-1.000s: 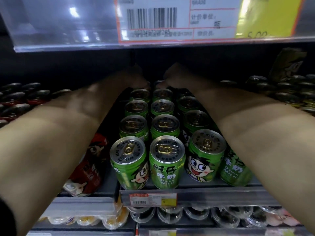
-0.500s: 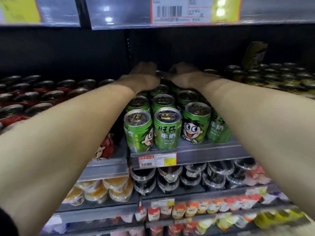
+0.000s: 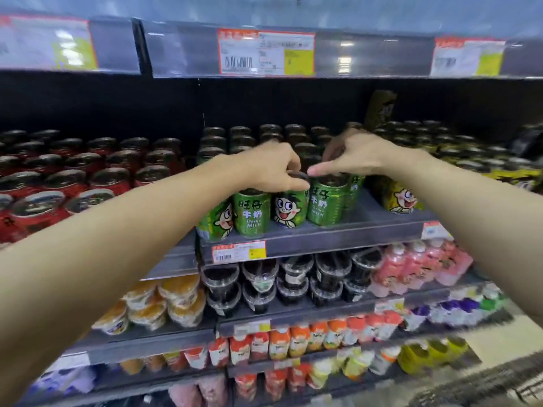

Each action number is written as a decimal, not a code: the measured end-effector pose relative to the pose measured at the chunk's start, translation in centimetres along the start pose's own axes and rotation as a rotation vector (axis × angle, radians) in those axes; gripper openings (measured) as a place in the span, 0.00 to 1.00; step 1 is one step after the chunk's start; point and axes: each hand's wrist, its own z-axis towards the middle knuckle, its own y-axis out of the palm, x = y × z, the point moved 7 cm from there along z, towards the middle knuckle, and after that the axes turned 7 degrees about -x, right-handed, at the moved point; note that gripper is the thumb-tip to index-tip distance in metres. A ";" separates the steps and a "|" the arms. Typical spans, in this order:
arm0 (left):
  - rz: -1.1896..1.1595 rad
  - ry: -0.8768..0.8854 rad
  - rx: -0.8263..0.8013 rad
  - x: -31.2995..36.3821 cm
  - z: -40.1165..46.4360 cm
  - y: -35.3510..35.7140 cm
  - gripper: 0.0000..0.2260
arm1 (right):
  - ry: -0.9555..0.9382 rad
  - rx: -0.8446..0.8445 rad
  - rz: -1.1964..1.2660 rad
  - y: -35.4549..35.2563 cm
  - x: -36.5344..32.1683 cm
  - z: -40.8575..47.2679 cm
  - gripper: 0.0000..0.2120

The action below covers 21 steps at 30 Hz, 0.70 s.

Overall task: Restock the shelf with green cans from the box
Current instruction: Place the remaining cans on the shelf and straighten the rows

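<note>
— Where are the green cans (image 3: 255, 214) found?

— They are stood in rows on the grey shelf (image 3: 323, 237), between red cans (image 3: 55, 189) and yellow cans (image 3: 401, 198).

— And the hands?

— The left hand (image 3: 273, 168) is curled over the top of a front can, fingers closed on its rim. The right hand (image 3: 357, 155) is laid loosely above the neighbouring can (thumb extended); a grip cannot be confirmed.
</note>
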 end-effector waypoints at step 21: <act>-0.129 -0.244 0.007 -0.7 -0.3 0.1 0.25 | -0.224 -0.140 -0.068 1.5 -0.5 0.9 0.33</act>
